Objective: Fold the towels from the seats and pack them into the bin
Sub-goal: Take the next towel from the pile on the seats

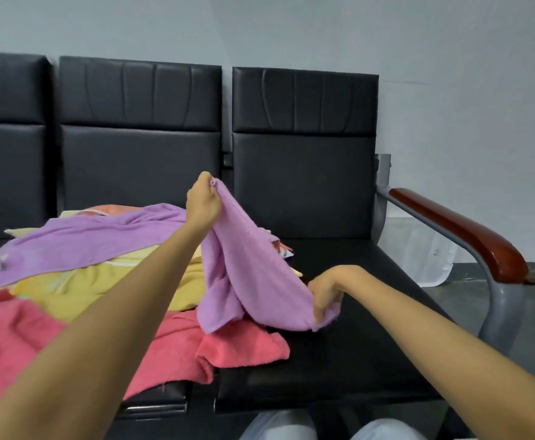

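Holding the purple towel [247, 274] up over the black seat [339, 312], the left hand [203, 203] pinches one corner high and the right hand [325, 293] grips another low, probably to spread it flat for folding.

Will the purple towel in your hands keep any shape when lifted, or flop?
Likely floppy: the purple towel sags in folds between the left hand and right hand. Probably light: two small edge grips hold it up.
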Available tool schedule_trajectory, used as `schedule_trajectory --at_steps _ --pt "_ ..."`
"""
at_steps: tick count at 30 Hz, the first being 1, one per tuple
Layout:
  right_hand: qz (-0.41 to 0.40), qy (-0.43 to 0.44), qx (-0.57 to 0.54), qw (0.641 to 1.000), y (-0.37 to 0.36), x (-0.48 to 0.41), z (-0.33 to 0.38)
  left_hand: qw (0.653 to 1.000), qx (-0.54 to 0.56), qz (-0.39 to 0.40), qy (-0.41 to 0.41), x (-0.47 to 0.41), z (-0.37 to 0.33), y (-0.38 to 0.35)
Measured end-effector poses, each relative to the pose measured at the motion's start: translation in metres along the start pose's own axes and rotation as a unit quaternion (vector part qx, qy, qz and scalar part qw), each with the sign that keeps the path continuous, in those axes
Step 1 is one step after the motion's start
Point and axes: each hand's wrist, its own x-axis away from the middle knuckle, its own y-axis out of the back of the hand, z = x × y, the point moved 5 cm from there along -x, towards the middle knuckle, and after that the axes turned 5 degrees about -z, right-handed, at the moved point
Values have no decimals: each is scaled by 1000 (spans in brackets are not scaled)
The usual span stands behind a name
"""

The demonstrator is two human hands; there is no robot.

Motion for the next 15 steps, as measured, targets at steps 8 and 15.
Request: schedule_trajectory --at_steps 8,15 --pt "-407 -83 244 876 71 47 -42 993 -107 -43 33 -12 13 29" --pt "-638 -105 114 754 146 117 -59 991 -121 -53 -14 -38 -20 55"
